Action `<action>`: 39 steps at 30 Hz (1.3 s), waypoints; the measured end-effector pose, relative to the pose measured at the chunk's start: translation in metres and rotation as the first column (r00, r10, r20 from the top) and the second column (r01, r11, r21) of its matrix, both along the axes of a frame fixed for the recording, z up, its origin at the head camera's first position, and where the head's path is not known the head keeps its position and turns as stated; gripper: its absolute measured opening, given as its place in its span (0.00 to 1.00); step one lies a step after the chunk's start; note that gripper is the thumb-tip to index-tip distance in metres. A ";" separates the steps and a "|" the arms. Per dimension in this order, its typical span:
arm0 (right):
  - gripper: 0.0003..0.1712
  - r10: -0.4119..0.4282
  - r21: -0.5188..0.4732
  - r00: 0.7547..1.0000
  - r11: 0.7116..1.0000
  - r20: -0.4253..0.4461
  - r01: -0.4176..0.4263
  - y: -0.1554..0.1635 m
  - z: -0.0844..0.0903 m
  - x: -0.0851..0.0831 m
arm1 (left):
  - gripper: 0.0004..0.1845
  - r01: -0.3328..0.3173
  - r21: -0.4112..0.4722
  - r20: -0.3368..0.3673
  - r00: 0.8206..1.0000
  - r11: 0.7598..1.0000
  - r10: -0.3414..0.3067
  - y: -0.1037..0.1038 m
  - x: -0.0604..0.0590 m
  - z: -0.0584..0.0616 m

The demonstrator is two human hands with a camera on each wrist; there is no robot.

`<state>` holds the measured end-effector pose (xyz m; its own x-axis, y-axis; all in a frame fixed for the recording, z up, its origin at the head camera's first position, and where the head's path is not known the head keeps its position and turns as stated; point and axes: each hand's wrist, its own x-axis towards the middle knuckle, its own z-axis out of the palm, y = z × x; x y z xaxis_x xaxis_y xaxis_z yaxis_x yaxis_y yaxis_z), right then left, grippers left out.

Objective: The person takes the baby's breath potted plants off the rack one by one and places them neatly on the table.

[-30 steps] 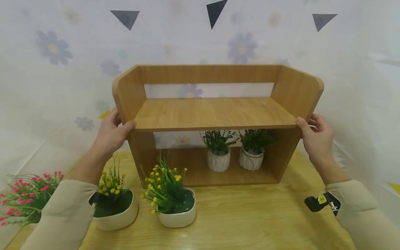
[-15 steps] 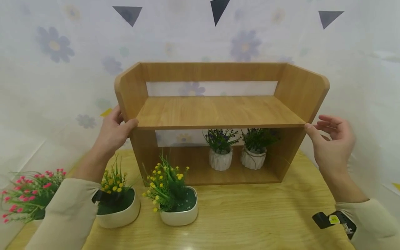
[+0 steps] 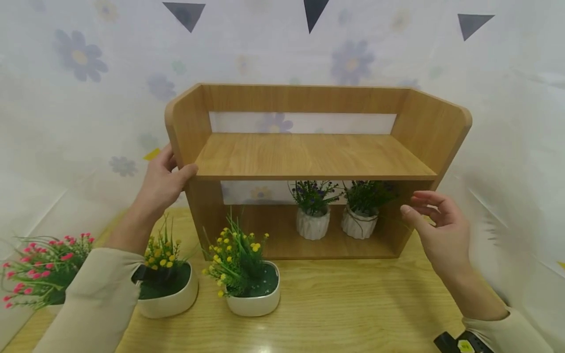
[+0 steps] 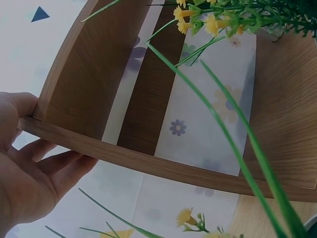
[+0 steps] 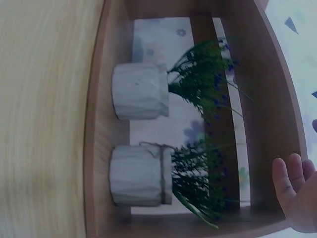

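Note:
A two-tier wooden shelf [image 3: 318,154] stands on the table. At its left side panel my left hand [image 3: 161,184] grips the edge, thumb in front and fingers behind; the left wrist view shows that hand [image 4: 29,183] at the panel's edge too. My right hand [image 3: 443,233] is off the wood, in front of the shelf's right side, its fingers loosely bent around nothing. On the lower tier sit two white ribbed pots of purple-flowered plants, a left pot [image 3: 313,224] and a right pot [image 3: 359,224] with a cord round it. Both pots [image 5: 138,91] show in the right wrist view.
A cream planter [image 3: 253,305] of yellow flowers stands before the shelf. Left of it, another yellow-flowered planter [image 3: 169,303] is partly hidden by my left sleeve. Pink flowers [image 3: 48,264] are at the far left. A flower-printed curtain [image 3: 273,44] hangs behind.
My right hand has let go of the shelf's right panel, swung outward, then come down and inward in front of it. The left hand has kept its grip. The view has shifted slightly.

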<state>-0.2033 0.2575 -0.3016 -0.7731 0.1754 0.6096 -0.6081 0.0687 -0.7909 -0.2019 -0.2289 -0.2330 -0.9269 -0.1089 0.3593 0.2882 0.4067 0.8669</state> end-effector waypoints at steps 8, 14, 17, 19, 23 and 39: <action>0.22 0.061 0.168 0.997 0.983 0.043 -0.067 -0.022 -0.028 0.008 | 0.36 -0.001 -0.002 -0.001 1.000 1.000 0.001 0.000 0.001 0.000; 0.24 0.155 0.170 0.986 0.972 0.058 -0.162 -0.040 -0.044 0.011 | 0.35 -0.004 0.001 -0.001 1.000 1.000 0.004 0.000 0.000 0.000; 0.27 0.196 0.156 0.978 0.966 0.067 -0.204 -0.048 -0.051 0.010 | 0.35 0.009 0.005 -0.010 1.000 1.000 -0.009 0.000 0.000 0.000; 0.29 0.224 0.139 0.970 0.962 0.091 -0.235 -0.052 -0.055 0.010 | 0.35 0.017 0.003 -0.017 1.000 1.000 -0.016 0.000 -0.001 -0.001; 0.31 0.254 0.119 0.956 0.955 0.147 -0.272 -0.060 -0.064 0.007 | 0.35 0.035 -0.002 -0.025 0.999 0.999 -0.035 -0.001 0.000 -0.001; 0.36 0.245 0.114 0.928 0.951 0.281 -0.286 -0.081 -0.088 -0.016 | 0.34 0.046 0.012 -0.024 0.999 0.999 -0.046 -0.002 0.002 -0.002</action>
